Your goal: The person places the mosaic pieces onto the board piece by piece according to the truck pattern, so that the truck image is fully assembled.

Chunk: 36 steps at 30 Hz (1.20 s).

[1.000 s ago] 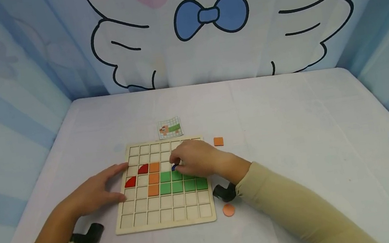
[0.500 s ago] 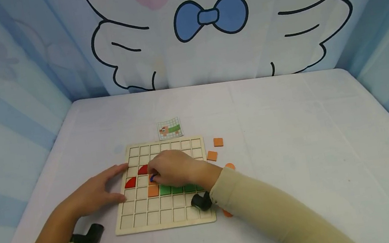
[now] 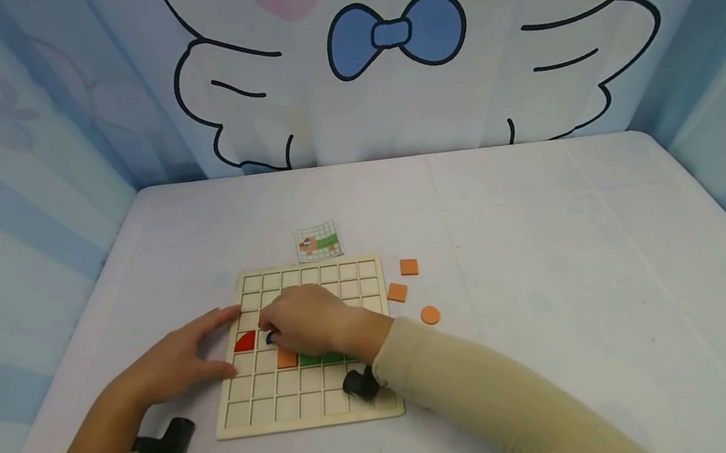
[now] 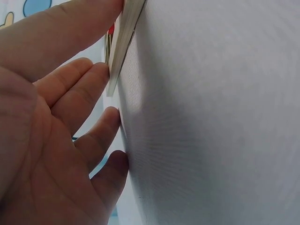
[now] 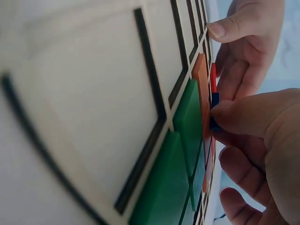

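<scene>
My right hand (image 3: pixel 309 317) pinches a small dark blue piece (image 5: pixel 215 110) between thumb and fingers, over the left part of the wooden grid board (image 3: pixel 257 413). Its full shape is hidden by the fingers. Just left of these fingertips, a red quarter-circle tile (image 3: pixel 244 341) lies in a square of the grid. An orange square tile (image 3: pixel 287 357) and green tiles (image 5: pixel 161 183) show partly under and below the right hand. My left hand (image 3: pixel 179 357) rests against the board's left edge with thumb and fingers spread, the fingers fairly straight.
Beyond the board lies a small picture card (image 3: pixel 319 241) with a gridded pattern. Right of the board are two loose orange squares (image 3: pixel 408 267) and an orange disc (image 3: pixel 430 314). Black wrist-worn devices (image 3: pixel 165 441) hang at both sleeves.
My right hand has moved left across the board with the blue piece, uncovering a loose orange square and the orange disc on the right. The left hand stays in place.
</scene>
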Available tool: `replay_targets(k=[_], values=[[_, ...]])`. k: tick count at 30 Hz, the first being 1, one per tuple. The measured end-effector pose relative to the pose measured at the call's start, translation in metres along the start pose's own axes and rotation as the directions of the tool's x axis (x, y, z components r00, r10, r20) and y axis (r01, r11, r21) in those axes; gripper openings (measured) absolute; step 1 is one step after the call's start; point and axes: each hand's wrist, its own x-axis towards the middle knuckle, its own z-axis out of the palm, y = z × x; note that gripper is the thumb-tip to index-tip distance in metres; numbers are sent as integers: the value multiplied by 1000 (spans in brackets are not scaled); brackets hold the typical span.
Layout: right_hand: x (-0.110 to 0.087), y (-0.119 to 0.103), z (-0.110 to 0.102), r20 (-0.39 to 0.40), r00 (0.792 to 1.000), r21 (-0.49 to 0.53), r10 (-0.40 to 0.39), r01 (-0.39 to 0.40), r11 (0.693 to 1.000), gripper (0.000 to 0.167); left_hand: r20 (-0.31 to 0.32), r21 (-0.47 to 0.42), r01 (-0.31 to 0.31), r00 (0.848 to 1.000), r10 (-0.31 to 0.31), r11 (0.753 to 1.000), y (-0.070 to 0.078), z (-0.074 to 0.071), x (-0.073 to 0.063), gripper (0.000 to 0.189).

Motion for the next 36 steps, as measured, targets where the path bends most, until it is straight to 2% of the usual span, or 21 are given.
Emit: replay_targets(k=[3,11,18,27,36], values=[[1,-2,1,-22,1000,-10,7,-7,1000,19,3,-1,4,1000,-4,1000,0,0,1,93],[4,-5,2,-9,999,12,31,-30,999,23,-9,10,-2,1000,2,1000,-1,1,0,92],[6,-6,4,-18,1000,-14,11,-11,1000,19,-12,19,2,1000,-1,1000,-1,2,1,92],[7,-4,2,21,1000,31,20,-20,999,23,-7,17,-4,1000,5,1000,-1,1,1,90],[8,-3,4,16,1000,23,1,-1,1000,22,-13,11,-18,1000,18,1000,-3,1,0,90]])
